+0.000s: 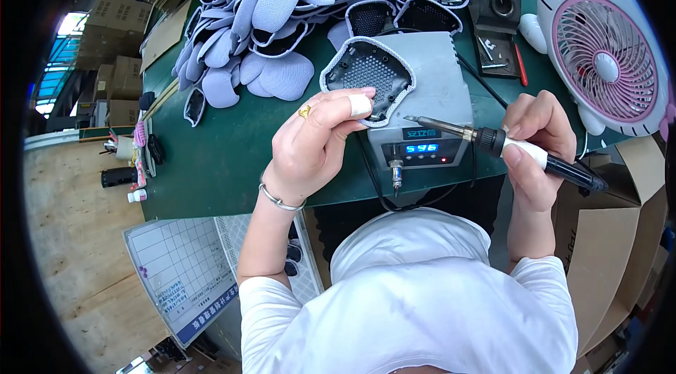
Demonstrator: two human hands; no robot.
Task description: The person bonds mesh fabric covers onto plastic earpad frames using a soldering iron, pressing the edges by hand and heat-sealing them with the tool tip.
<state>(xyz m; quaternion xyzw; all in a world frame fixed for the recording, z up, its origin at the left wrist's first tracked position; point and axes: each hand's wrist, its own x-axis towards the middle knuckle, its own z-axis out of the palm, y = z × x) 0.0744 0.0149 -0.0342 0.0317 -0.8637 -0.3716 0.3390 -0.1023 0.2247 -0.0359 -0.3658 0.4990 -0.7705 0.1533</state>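
Note:
My left hand [317,124] pinches the lower edge of a fabric-edged speaker grille [370,71], whose black perforated inner side faces up. The hand wears a gold ring, a white wrap on one finger and a bracelet. In my right hand [539,142] is a soldering iron [517,149] with a white and black handle. Its tip points left, a little apart from the grille's right edge. Beneath both lies a grey soldering station [429,78] with a lit blue display, partly covered by the grille.
A large heap of grey fabric-covered grilles [278,8] fills the back left of the green table [190,177]. An iron holder [496,4] with a tray and a red-handled tool [521,66] stand at the back right. Beside them is a white-and-pink fan [605,57]. An open cardboard box [605,247] sits right.

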